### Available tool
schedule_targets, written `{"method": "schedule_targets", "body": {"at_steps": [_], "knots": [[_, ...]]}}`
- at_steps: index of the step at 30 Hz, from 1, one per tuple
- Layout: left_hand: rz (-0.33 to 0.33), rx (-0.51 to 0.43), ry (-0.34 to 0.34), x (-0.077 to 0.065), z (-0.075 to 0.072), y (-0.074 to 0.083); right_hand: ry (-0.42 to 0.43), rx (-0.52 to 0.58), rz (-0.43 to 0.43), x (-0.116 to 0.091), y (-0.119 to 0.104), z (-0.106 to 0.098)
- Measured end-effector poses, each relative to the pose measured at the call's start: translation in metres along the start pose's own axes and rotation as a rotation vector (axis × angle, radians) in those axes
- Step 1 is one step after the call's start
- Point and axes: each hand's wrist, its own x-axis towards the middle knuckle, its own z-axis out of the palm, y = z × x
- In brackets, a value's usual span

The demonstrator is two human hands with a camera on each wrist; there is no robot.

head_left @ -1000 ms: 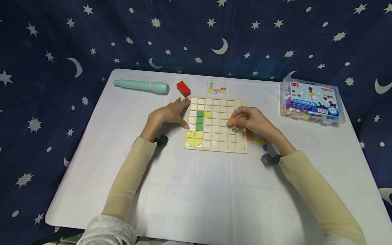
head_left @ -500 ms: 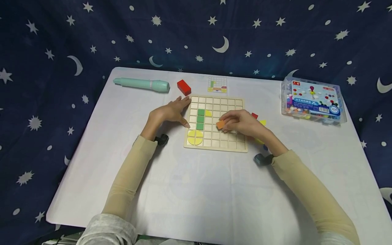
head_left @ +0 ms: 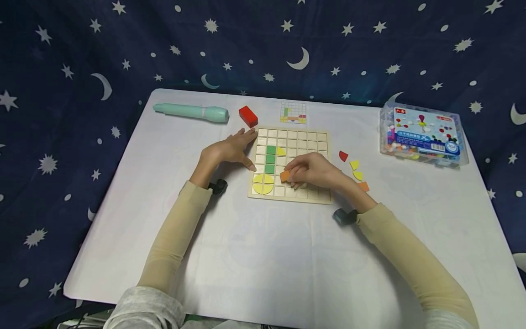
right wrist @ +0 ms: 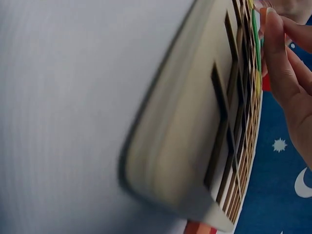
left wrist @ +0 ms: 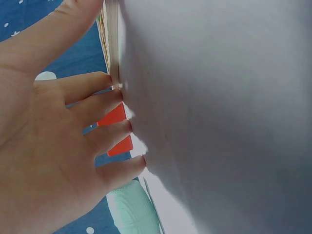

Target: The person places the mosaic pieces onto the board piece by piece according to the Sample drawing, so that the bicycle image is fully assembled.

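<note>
A wooden grid board (head_left: 302, 136) lies in the middle of the table in the head view. My left hand (head_left: 230, 148) rests at its left edge with fingers spread; the left wrist view shows the fingertips (left wrist: 127, 126) along the tabletop beside the board's side. Between thumb and fingers my right hand (head_left: 314, 170) pinches an orange square tile (head_left: 284, 176), close over the lower middle cells. Three green squares (head_left: 270, 159) stand in a column on the board. A yellow quarter circle (head_left: 281, 151) sits beside the top one, and yellow quarters form a circle (head_left: 268, 188) at lower left.
Right of the board lie a loose red piece (head_left: 343, 156), two yellow pieces (head_left: 358, 175) and an orange one (head_left: 363, 186). Behind it are a pattern card (head_left: 293, 112), a red block (head_left: 248, 116) and a teal tube-like object (head_left: 193, 112). A clear plastic box (head_left: 425, 132) stands at back right.
My right hand has carried the orange tile leftward and slightly nearer across the board, uncovering the loose pieces at the right. The left hand stays in place at the board's edge.
</note>
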Motion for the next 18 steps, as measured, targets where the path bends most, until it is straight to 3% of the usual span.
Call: {"method": "schedule_targets", "body": {"at_steps": [18], "knots": [[-0.003, 0.009, 0.002, 0.000, 0.000, 0.000, -0.037, -0.066, -0.002, 0.010, -0.007, 0.015]]}}
